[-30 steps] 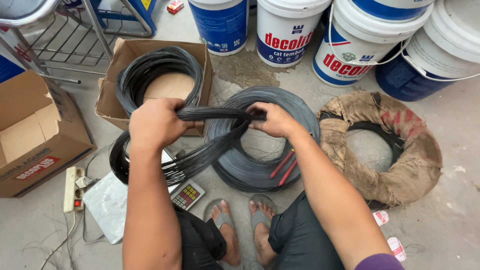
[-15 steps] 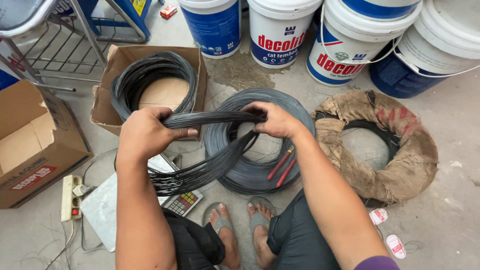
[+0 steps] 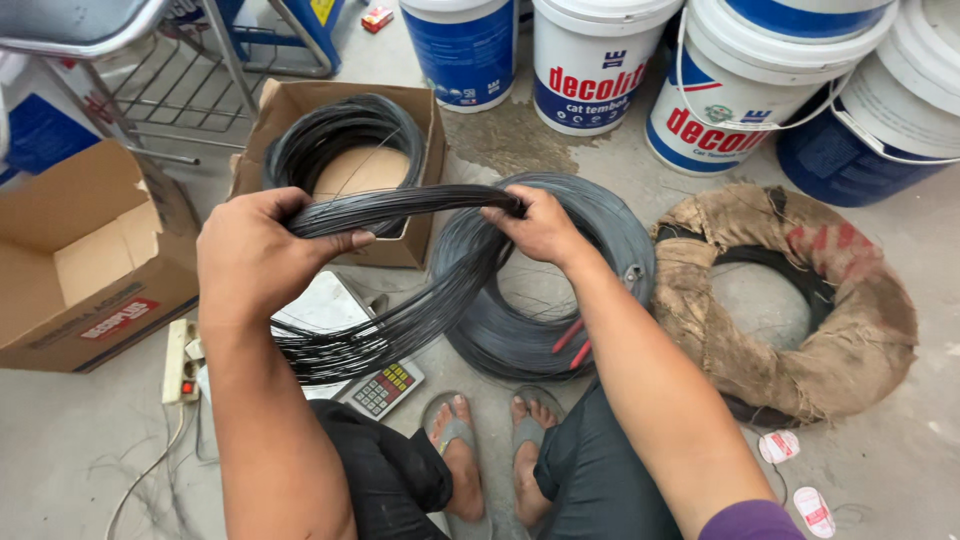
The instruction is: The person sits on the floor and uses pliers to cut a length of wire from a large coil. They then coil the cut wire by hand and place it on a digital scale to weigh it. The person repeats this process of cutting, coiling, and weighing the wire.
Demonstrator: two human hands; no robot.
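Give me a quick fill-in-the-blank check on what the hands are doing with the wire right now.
1. Both the left hand and the right hand grip one bundle of dark ____.
2. The wire coil behind the left hand lies inside a ____ box.
3. The red-handled tool lies on the large grey coil, beside the ____ forearm.
4. The right-most coil is wrapped in ____.

Missing words: wire; cardboard; right; burlap
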